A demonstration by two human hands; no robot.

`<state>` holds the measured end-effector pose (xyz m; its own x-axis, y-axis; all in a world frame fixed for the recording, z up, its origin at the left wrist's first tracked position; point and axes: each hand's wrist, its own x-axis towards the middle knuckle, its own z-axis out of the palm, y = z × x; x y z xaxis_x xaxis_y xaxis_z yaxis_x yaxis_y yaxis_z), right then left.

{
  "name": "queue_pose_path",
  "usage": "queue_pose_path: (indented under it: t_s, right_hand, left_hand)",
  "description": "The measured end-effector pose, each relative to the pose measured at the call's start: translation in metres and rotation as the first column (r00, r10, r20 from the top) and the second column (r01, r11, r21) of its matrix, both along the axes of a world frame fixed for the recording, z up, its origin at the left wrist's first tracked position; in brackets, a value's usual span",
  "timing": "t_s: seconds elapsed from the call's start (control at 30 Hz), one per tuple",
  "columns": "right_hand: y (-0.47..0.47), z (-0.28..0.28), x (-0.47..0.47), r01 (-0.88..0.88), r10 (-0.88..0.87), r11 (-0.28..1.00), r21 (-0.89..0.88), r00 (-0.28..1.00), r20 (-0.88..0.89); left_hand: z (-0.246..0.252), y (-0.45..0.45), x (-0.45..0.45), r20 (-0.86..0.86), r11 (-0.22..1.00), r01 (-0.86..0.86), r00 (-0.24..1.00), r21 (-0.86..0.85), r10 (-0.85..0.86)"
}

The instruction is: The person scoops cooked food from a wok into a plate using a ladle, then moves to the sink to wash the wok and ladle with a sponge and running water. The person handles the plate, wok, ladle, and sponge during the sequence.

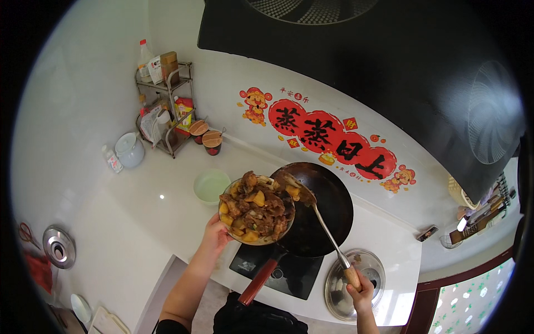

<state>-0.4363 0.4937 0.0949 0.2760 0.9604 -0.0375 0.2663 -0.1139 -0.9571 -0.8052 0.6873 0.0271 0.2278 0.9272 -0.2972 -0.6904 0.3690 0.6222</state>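
My left hand (pixel 217 234) grips the rim of a bowl (pixel 259 241) heaped with browned meat pieces and yellow potato chunks (pixel 259 198). The bowl is held up beside a dark wok (pixel 333 221) and overlaps its left part. In my right hand (pixel 361 292) is the wooden handle of a metal wok spatula (pixel 329 231). The spatula's head, carrying some potato and sauce, is at the bowl's right edge, above the wok. Under the wok sits a black induction cooktop (pixel 292 277), and the wok's red handle (pixel 258 282) points towards me.
A pale green bowl (pixel 211 186) stands just left of the food bowl. A glass pot lid (pixel 333 284) lies below my right hand. Lidded jars (pixel 212 142) and a seasoning rack (pixel 171 108) occupy the back corner. A black range hood (pixel 333 50) overhangs the counter (pixel 137 221).
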Motion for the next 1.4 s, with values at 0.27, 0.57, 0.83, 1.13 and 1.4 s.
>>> queue_pose_path:
  t_s: [0.27, 0.57, 0.83, 1.13, 1.4]
  right_hand:
    - [0.028, 0.011, 0.03, 0.031, -0.09, 0.972, -0.231, 0.963, -0.253]
    - [0.132, 0.026, 0.032, 0.017, 0.052, 0.994, -0.104, 0.78, 0.623]
    - [0.131, 0.058, -0.056, -0.138, 0.331, 0.944, -0.301, 0.337, 0.882]
    - [0.111, 0.1, -0.009, -0.104, 0.302, 0.953, -0.284, 0.377, 0.876]
    - [0.135, 0.082, -0.031, -0.055, 0.425, 0.904, -0.425, 0.24, 0.873]
  left_hand:
    - [-0.004, -0.009, -0.009, 0.015, 0.993, -0.109, 0.994, -0.036, 0.11]
    - [-0.011, -0.024, -0.055, -0.034, 0.986, -0.138, 0.989, 0.096, 0.142]
    - [-0.027, -0.028, -0.065, -0.054, 0.984, -0.175, 0.983, 0.012, 0.176]
    - [-0.017, -0.017, -0.052, 0.004, 0.99, -0.139, 0.99, 0.033, 0.139]
    - [-0.017, -0.01, -0.045, 0.022, 0.991, -0.123, 0.992, 0.045, 0.122]
